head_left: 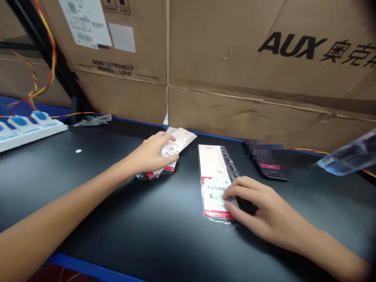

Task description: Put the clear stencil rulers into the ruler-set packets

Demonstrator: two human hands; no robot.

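My left hand (152, 154) lies on a small stack of clear-wrapped packets (176, 147) with pink cards and red bottom strips, fingers curled over the top one. My right hand (255, 207) rests on the lower right edge of a single packet (214, 176) lying flat on the black table (88, 184). That packet holds a pale pink card with a white label and a dark stencil ruler (230, 166) along its right side. The right fingers press together on the packet's edge over the ruler's lower end.
Large cardboard boxes (235, 66) wall off the back of the table. A white power strip with blue switches (26, 127) and red-yellow wires (44, 78) sit at the left. A phone (272, 166) and a clear plastic bag (349, 156) lie at the right.
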